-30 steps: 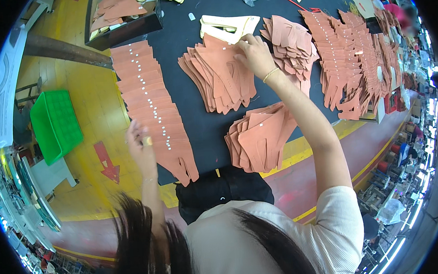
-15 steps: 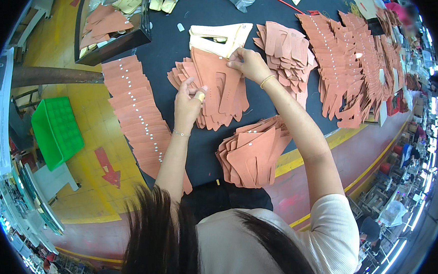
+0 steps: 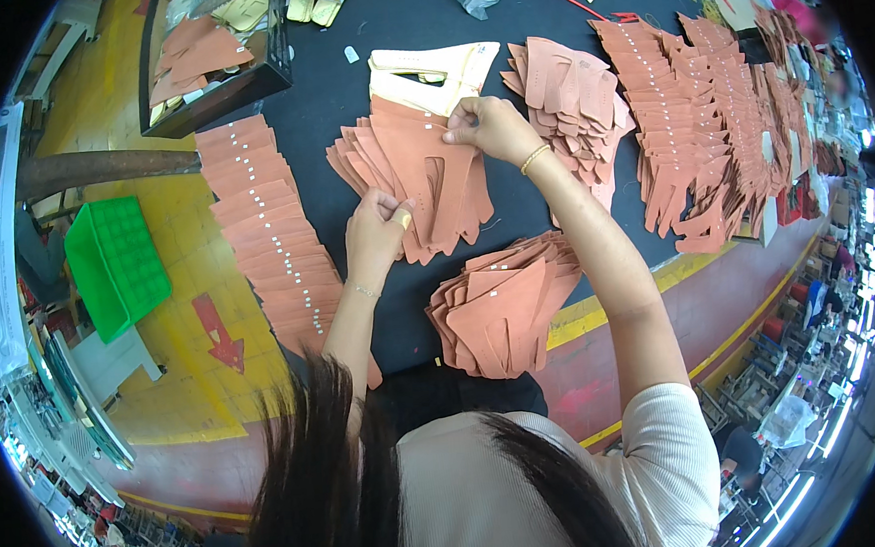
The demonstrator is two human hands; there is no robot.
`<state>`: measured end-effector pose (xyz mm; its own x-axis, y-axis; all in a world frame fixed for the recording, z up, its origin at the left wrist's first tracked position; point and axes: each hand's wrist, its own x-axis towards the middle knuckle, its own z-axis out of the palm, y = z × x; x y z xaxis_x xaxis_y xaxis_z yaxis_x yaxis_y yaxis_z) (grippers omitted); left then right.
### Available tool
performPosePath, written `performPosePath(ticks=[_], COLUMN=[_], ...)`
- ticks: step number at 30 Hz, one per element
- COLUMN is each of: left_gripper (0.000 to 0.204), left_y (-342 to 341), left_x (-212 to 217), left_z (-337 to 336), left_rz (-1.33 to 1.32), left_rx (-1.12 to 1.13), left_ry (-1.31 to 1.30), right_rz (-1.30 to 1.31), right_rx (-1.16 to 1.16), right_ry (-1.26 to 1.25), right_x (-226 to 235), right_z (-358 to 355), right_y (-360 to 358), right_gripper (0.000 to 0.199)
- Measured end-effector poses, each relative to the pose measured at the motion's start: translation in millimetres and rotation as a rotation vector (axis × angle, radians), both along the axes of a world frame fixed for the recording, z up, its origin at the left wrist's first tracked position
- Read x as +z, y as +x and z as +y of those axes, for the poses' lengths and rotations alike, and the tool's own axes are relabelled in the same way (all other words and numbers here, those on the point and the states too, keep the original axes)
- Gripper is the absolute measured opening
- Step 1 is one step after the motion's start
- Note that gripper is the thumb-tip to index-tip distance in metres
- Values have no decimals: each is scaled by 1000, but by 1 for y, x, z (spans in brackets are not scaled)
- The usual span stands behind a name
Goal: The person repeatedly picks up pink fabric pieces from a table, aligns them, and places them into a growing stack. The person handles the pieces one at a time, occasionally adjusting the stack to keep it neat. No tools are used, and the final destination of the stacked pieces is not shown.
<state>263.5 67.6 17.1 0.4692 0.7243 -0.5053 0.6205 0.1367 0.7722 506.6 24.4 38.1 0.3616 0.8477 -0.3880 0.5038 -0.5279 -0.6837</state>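
Both hands' grip pinching fanned leather pieces (image 3: 413,175), left hand (image 3: 375,235) seemingly lighter, right hand (image 3: 487,128)

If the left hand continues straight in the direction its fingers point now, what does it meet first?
The left hand already touches the fanned stack of reddish-brown leather cut pieces; beyond lies, probably, the cream-coloured cut piece.

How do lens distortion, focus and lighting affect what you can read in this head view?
Head view: fisheye bends the table edge and frames everything in a black rim; the centre is sharp, with both the left hand and right hand on the middle leather stack crisp; lighting is even, shadows soft; the margins look squeezed and smeared.
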Motion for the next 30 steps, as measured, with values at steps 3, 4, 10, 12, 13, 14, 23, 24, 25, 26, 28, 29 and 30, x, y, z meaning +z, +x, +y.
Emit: performPosePath(ticks=[3,4,10,12,13,14,23,24,25,26,28,29,30], left_gripper=[26,26,26,27,27,28,36,35,34,33,29,27,26], left_y=[0,0,-6,-10,-11,-13,22,29,36,41,48,49,50], left_x=[4,5,3,-1,-4,-6,-17,-19,-20,-20,-20,-19,-17], left_z=[0,0,1,0,0,0,42,50,57,63,70,71,72], left_rz=[-42,-50,-38,-86,-120,-137,-292,-253,-212,-174,-115,-79,-43], left_rx=[21,23,30,53,65,74,106,75,46,21,1,-10,-17], left_ry=[42,55,17,13,20,17,267,234,198,158,219,231,249], right_rz=[-173,-224,-381,-577,-598,-618,-590,-554,-526,-494,-426,-391,-358], right_rx=[-28,-42,-7,42,53,64,47,17,5,-16,-47,-58,-74], right_ry=[1,15,118,243,278,315,368,316,336,324,313,312,295], right_x=[-6,-8,-13,-9,-7,-4,0,-3,-5,-7,-9,-9,-9], right_z=[-1,-2,-10,-16,-18,-19,-24,-23,-23,-23,-23,-24,-24], right_y=[-12,-14,-20,-26,-29,-32,-37,-35,-34,-32,-30,-29,-28], right_gripper=[31,32,33,29,26,24,19,20,22,24,27,29,31])
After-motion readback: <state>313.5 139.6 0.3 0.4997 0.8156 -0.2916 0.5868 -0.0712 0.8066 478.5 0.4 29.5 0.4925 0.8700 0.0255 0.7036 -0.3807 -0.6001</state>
